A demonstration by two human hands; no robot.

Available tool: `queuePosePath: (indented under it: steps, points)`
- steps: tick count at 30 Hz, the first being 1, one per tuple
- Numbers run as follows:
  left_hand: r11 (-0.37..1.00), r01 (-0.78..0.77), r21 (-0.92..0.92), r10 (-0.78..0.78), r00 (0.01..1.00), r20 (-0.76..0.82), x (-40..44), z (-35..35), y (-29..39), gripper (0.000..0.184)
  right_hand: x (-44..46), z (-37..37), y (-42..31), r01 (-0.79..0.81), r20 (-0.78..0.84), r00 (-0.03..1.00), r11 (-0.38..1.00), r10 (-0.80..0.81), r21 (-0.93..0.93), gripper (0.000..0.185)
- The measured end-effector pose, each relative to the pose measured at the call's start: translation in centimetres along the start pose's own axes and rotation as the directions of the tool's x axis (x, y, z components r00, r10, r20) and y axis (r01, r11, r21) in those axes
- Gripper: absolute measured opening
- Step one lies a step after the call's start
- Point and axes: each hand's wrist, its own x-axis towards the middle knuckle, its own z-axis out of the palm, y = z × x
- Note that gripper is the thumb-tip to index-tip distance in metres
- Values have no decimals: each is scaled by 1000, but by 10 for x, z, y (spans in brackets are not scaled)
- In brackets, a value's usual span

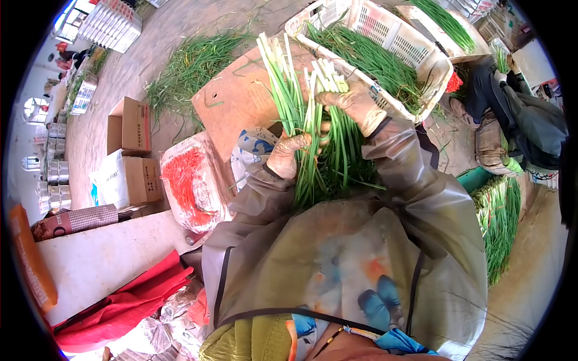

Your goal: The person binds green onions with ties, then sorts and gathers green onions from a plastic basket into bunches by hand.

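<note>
Long green stalks with white ends [310,123] are held upright over my lap, white ends pointing away from me. My left hand [289,155], in a dirty pale glove, is closed round the lower green part on the left side. Higher up, my right hand [355,107], gloved too, wraps round the right part of the stalks near the white ends. Behind them is a brown board [232,90]. A pile of red ties [185,183] lies on a pale block to the left.
A white crate [442,78] of green stalks stands at the back right. Loose greens [195,63] lie on the floor. Cardboard boxes [129,126] are at left. Another bundle pile [503,222] is at right. A co-worker [518,114] sits at the far right.
</note>
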Motion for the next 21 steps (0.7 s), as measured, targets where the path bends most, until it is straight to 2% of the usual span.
queuePosePath:
  steps: [1, 3, 5, 6, 8, 11, 13, 14, 15, 16, 17, 18, 19, 20, 21]
  points:
    - [1000, 1, 1, -2, 1000, 2, 1, -11, -5, 44, 3, 1, 2, 31, 2, 1000, 996, -31, -87, 37]
    - [987, 61, -150, -40, 989, 141, 2, -23, -10, 35, -7, 2, -17, 4, -42, 999, 996, -8, -86, 34]
    - [977, 49, -206, -12, 984, 180, -2, -34, -12, 26, -2, -10, -10, -180, 36, 984, 955, 177, 236, 38]
    - [971, 65, -229, -11, 973, 232, -4, -38, -10, 26, -4, -12, -14, -126, -3, 991, 942, 134, 311, 26]
    - [957, 107, -269, -8, 939, 344, -5, -56, -13, 27, 1, -32, -15, -120, -87, 984, 932, 159, 343, 28]
    - [947, 93, -309, 10, 949, 316, -13, -62, -12, 29, 4, -58, -23, -70, -192, 972, 946, 136, 318, 26]
    - [946, 57, -319, 31, 964, 265, -17, -58, -10, 31, 21, -83, -8, -58, -317, 944, 991, 94, 121, 27]
    - [944, 24, -328, 51, 975, 217, -20, -55, -9, 34, 21, -82, -11, -151, -384, 918, 983, 101, -102, 26]
    - [945, 21, -327, 54, 975, 218, -22, -51, -8, 34, 23, -83, -15, -248, -450, 889, 917, 88, -311, 25]
    - [947, -15, -320, 77, 980, 183, -24, -46, -5, 36, 39, -114, 22, -197, -387, 906, 640, -170, -743, 22]
    - [948, -55, -313, 106, 983, 147, -23, -44, -2, 39, 31, -109, 17, -116, -446, 860, 758, -247, -642, 19]
    - [956, -70, -285, 120, 979, 162, -22, -47, -1, 40, 29, -105, 15, 9, -480, 848, 911, -226, -413, 19]
    - [955, -74, -288, 122, 980, 155, -23, -49, -3, 40, 23, -102, 17, 127, -508, 842, 982, -183, -143, 18]
    - [957, -85, -278, 117, 988, 104, -24, -49, -3, 40, 4, -80, -7, 126, -462, 876, 990, -142, -64, 18]
    - [960, -91, -263, 110, 992, 56, -23, -49, -3, 39, -5, -65, -15, 109, -412, 903, 992, -125, -62, 19]
